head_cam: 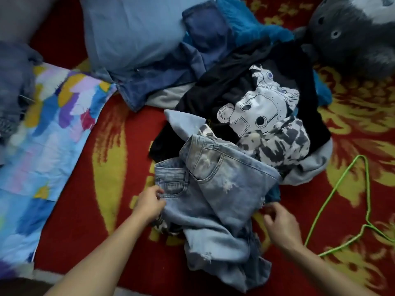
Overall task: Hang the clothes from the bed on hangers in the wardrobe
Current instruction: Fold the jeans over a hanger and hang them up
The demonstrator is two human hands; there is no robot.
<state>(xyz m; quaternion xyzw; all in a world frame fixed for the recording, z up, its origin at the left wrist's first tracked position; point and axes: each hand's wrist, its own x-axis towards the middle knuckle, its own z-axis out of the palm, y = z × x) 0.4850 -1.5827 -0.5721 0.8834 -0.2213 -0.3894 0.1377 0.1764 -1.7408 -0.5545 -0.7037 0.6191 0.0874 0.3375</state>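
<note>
Lying crumpled on the near part of the bed, the light-blue ripped denim jeans (213, 189) are the front item of the clothes pile, waistband to the left and legs trailing toward the camera.

Left hand (150, 202): the bare forearm enters from the lower left and runs diagonally up and right. The thumb and curled fingers pinch the jeans at the waistband edge, just beside the front pocket.

Right hand (280, 221): the forearm enters from the lower right with the back of the hand facing up. The fingers are curled narrow and their tips reach the right-hand fold of the jeans. Whether they hold the cloth or only touch it cannot be told.

Behind the jeans, and partly under them, lie a black-and-white tie-dye garment (277, 146) and a black T-shirt with a white robot print (256, 110). A pale grey garment (310, 167) shows at the right edge of the pile. Dark blue denim trousers (192, 60) lie further back, against a light blue pillow (132, 35).

A thin green wire hanger (319, 211) lies flat on the red and yellow patterned blanket (85, 167), to the right of the right hand and apart from it. A grey plush toy (352, 33) sits at the far right corner. A multicoloured painted-pattern sheet (42, 124) covers the left side.
</note>
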